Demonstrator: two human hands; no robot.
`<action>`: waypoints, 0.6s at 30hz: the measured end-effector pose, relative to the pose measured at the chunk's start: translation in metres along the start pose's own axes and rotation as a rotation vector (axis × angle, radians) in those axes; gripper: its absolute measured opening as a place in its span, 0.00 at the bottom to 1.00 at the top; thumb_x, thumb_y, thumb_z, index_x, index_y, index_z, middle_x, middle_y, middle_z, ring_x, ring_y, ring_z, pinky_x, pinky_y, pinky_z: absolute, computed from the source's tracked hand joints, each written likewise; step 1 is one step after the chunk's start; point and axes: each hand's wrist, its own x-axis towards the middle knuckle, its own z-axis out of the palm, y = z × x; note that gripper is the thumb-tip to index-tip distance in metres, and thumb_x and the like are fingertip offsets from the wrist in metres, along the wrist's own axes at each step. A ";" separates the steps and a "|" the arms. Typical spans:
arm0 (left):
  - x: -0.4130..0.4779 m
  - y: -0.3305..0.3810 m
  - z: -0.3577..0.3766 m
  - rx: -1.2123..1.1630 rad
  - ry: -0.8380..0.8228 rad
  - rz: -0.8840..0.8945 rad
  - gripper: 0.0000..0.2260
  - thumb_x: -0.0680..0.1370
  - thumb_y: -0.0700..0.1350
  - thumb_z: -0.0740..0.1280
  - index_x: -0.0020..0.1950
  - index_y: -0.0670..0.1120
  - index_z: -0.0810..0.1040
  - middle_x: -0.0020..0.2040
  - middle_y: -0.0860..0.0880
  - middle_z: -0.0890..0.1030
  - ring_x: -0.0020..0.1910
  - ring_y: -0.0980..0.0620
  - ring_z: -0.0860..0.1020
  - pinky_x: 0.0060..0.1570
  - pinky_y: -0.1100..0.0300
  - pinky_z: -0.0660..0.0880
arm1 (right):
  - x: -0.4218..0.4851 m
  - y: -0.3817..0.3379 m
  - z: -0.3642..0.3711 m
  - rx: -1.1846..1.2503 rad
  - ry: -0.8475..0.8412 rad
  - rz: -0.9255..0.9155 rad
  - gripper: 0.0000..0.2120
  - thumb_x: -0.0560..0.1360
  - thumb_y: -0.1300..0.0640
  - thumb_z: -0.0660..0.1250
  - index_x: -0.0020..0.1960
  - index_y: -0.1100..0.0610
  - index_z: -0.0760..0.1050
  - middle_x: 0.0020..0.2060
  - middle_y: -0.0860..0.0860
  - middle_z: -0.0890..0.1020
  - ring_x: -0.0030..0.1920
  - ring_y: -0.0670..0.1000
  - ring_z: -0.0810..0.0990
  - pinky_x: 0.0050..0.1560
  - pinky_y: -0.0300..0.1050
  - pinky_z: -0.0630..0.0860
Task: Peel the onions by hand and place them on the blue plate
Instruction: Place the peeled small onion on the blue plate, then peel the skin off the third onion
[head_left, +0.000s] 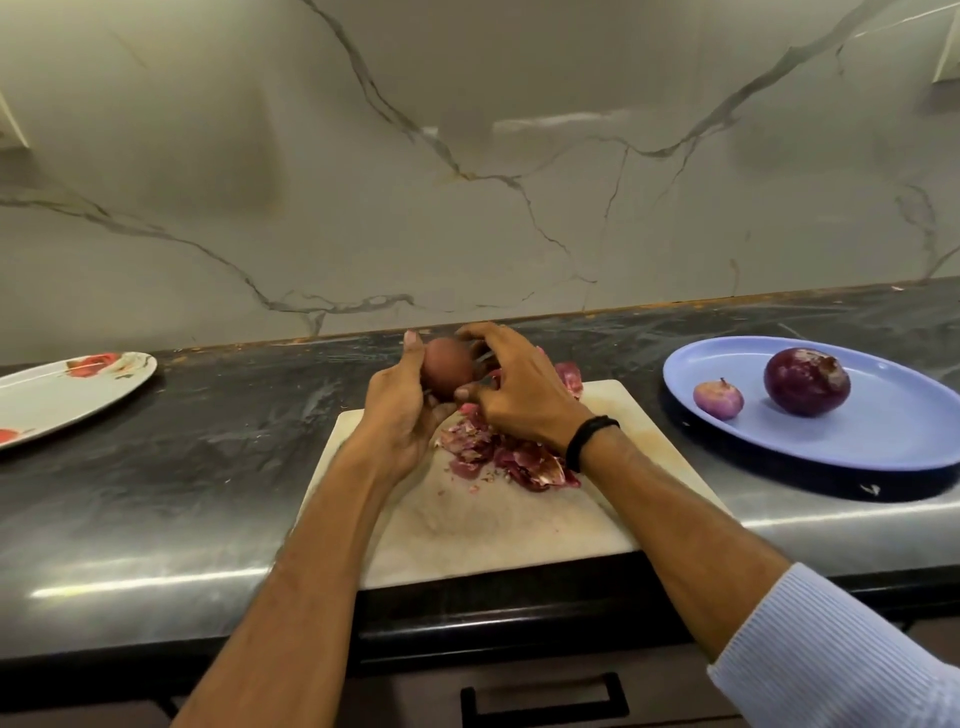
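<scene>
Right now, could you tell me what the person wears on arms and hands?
The left hand and right hand are bare. A black band circles the right wrist; a pale blue ribbed sleeve starts near the right elbow. The left forearm is bare.

The onion (448, 371) is half hidden between the left hand (400, 410) and right hand (519, 395); the floral plate (67, 395) is cut off at the left edge.
</scene>
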 end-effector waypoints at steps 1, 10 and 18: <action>0.001 0.000 -0.001 0.009 -0.016 -0.008 0.20 0.84 0.54 0.61 0.60 0.37 0.78 0.55 0.37 0.84 0.44 0.44 0.86 0.37 0.53 0.83 | -0.001 -0.001 -0.002 0.009 0.012 0.008 0.27 0.71 0.62 0.76 0.68 0.58 0.71 0.58 0.55 0.78 0.55 0.49 0.78 0.57 0.38 0.77; 0.005 0.001 -0.006 -0.170 -0.106 -0.002 0.18 0.82 0.47 0.67 0.63 0.33 0.76 0.61 0.31 0.78 0.57 0.37 0.83 0.53 0.48 0.83 | -0.001 -0.004 -0.009 0.149 0.171 0.072 0.18 0.75 0.66 0.69 0.64 0.56 0.72 0.52 0.50 0.81 0.50 0.46 0.82 0.52 0.40 0.80; 0.006 0.000 -0.006 -0.121 -0.067 0.059 0.22 0.79 0.48 0.71 0.66 0.34 0.73 0.53 0.36 0.83 0.44 0.46 0.85 0.38 0.57 0.82 | 0.001 0.002 0.003 -0.008 0.128 -0.118 0.29 0.70 0.56 0.78 0.67 0.57 0.71 0.54 0.56 0.76 0.53 0.52 0.77 0.53 0.46 0.80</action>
